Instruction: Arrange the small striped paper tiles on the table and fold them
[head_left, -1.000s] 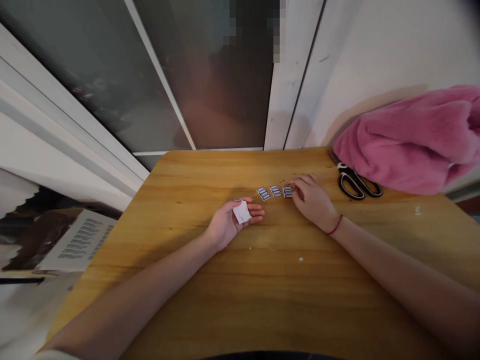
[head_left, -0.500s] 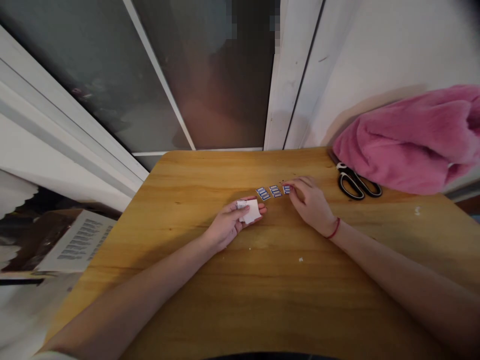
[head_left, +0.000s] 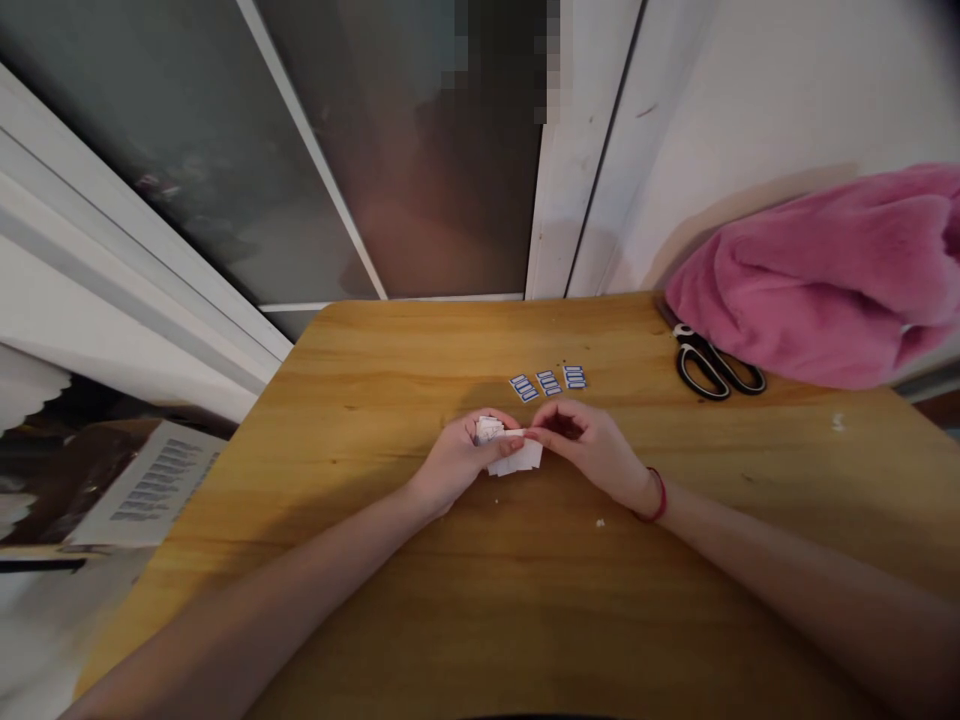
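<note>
My left hand [head_left: 457,455] is closed around a small stack of white paper pieces [head_left: 515,460], its thumb pressed on top. The pieces fan out a little, and faint markings show on the ones nearest the palm. My right hand [head_left: 592,450], with a red band at the wrist, pinches the right upper edge of the papers between thumb and fingers. Just beyond the hands, three small blue-and-white printed pieces lie in a slanting row on the wooden table: a left piece [head_left: 524,388], a middle piece [head_left: 549,383] and a right piece [head_left: 574,377].
Black-handled scissors [head_left: 712,372] lie at the back right, partly under a pink plush cloth [head_left: 817,280]. White scraps [head_left: 600,523] dot the wooden table [head_left: 450,620]. A cardboard box [head_left: 150,485] stands lower at the left. A glass-panelled door [head_left: 420,200] borders the far edge.
My right hand has left the rightmost printed piece and come back toward me to grip the papers. The papers in my left hand are now turned and more fanned.
</note>
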